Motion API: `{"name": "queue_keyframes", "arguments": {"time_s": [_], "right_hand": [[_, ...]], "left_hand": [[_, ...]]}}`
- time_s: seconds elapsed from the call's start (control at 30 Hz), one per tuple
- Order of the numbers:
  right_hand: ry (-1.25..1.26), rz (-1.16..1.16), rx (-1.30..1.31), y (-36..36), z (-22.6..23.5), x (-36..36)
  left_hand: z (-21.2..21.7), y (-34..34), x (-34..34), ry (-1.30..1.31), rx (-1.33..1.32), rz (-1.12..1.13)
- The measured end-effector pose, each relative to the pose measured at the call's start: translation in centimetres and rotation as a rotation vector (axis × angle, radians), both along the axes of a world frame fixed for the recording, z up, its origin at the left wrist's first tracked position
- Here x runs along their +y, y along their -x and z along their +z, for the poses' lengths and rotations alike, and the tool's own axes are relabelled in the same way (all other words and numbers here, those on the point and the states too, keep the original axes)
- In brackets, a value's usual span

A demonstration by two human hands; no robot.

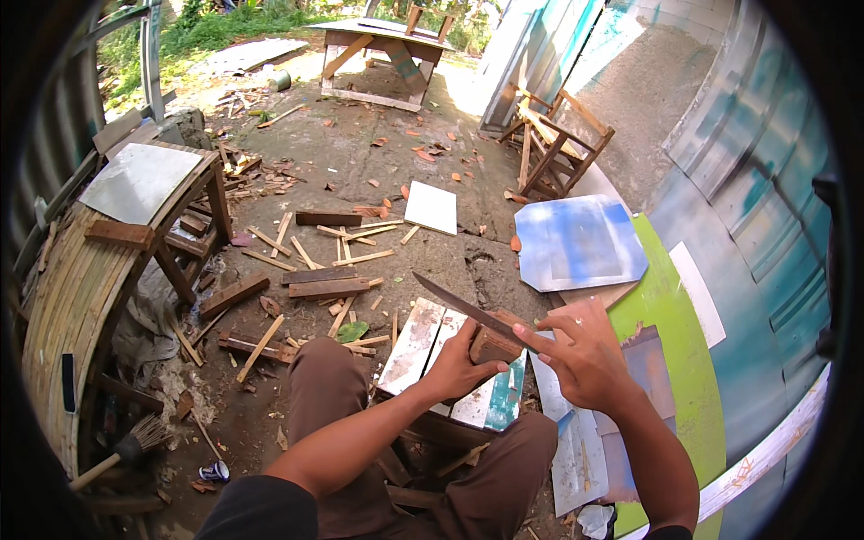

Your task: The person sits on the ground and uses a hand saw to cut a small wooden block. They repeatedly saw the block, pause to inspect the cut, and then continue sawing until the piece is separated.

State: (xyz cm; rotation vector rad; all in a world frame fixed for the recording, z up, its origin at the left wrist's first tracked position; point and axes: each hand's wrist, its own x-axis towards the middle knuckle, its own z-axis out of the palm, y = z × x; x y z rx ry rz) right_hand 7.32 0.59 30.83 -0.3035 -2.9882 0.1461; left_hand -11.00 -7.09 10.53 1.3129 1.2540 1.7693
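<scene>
You're gripping small wood block (pixel 490 346) w/ left hand (pixel 457 367), closed round it, over painted board (pixel 416 342) on lap. Right hand (pixel 583 353) is holding long knife (pixel 463 307) against block. Cut barely begun, far as visible.

Wood offcuts (pixel 326 286) litter the dirt beside a bamboo bench (pixel 76 297), white tile (pixel 431 207) and brush (pixel 135 445).

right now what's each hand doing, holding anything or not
Left hand: closed around a small wooden block.
Right hand: closed on the handle of a long knife, blade pointing up and left over the block.
</scene>
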Motion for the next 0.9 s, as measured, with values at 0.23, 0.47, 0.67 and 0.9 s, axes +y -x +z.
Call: {"name": "queue_keyframes", "arguments": {"time_s": [0.23, 0.47, 0.67, 0.9], "right_hand": [[0.049, -0.016, -0.002, -0.39, -0.44, 0.67], [0.080, -0.004, 0.014, -0.35, -0.60, 0.98], [0.079, -0.005, 0.002, -0.29, -0.13, 0.77], [0.085, 0.009, 0.019, -0.06, -0.07, 0.82]], "left_hand": [[0.03, -0.06, 0.12, -0.028, -0.018, -0.009], [0.22, -0.06, 0.13, -0.013, -0.034, -0.026], [0.14, -0.06, 0.17, -0.011, -0.025, -0.020], [0.02, -0.08, 0.25, -0.018, -0.032, -0.018]]}}
